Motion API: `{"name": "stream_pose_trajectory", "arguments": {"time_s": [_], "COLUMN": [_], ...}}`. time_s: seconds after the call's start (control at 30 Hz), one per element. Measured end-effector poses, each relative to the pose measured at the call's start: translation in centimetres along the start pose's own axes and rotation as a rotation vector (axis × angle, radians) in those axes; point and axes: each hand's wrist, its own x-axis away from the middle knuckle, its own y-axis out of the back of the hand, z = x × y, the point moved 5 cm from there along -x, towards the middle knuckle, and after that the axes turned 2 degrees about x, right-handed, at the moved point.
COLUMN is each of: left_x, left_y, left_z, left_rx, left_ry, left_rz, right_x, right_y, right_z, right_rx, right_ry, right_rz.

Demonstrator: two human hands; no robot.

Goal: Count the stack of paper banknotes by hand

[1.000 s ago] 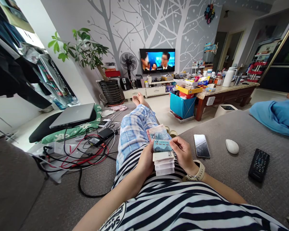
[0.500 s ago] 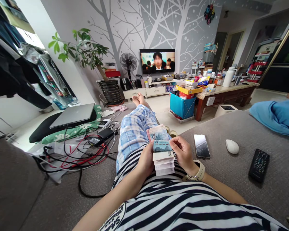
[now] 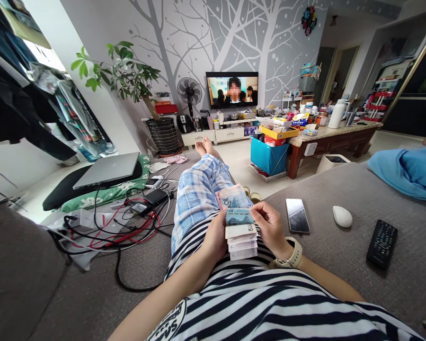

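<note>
A fanned stack of banknotes (image 3: pixel 240 230) lies over my lap, with several pale ends hanging down toward my striped shirt (image 3: pixel 270 308). My left hand (image 3: pixel 216 235) is closed around the left edge of the stack. With thumb and fingers pinched, my right hand (image 3: pixel 269 226) grips the right edge of a blue-green ten note (image 3: pixel 239 216) near the top. Beyond it, more notes (image 3: pixel 234 196), bluish and pink, stick up toward the plaid trousers (image 3: pixel 202 182). My fingers hide the notes' side edges. A cream watch (image 3: pixel 291 253) is on my right wrist.
On the grey sofa to my right lie a phone (image 3: pixel 297 215), a white mouse (image 3: pixel 342 216) and a black remote (image 3: pixel 382 244). Tangled cables (image 3: pixel 128 227) and a laptop (image 3: pixel 108 169) are on the left. A cluttered table (image 3: pixel 326 137) and a blue box (image 3: pixel 269 157) stand ahead.
Both hands keep hold of the banknotes in nearly the same place. The blue-green ten note's upper edge has tilted slightly. The picture on the television differs a little.
</note>
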Motion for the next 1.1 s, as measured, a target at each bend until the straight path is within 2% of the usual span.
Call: {"name": "stream_pose_trajectory", "arguments": {"time_s": [0.2, 0.5, 0.73, 0.9, 1.1], "left_x": [-0.2, 0.2, 0.0, 0.1, 0.4], "left_y": [0.1, 0.3, 0.1, 0.3, 0.3], "left_z": [0.2, 0.2, 0.5, 0.1, -0.3], "left_rx": [-0.007, 0.050, 0.061, 0.021, -0.028], "left_ry": [-0.005, 0.049, 0.066, 0.015, -0.016], "left_rz": [0.009, -0.050, -0.006, -0.027, 0.012], "right_x": [0.1, 0.3, 0.4, 0.1, -0.3], "right_y": [0.0, 0.0, -0.3, 0.0, 0.1], "right_z": [0.1, 0.5, 0.9, 0.4, -0.7], "right_rx": [-0.014, -0.035, -0.091, -0.033, 0.009], "right_ry": [0.010, 0.031, 0.020, 0.001, -0.124], "right_rz": [0.004, 0.035, 0.096, 0.015, -0.041]}}
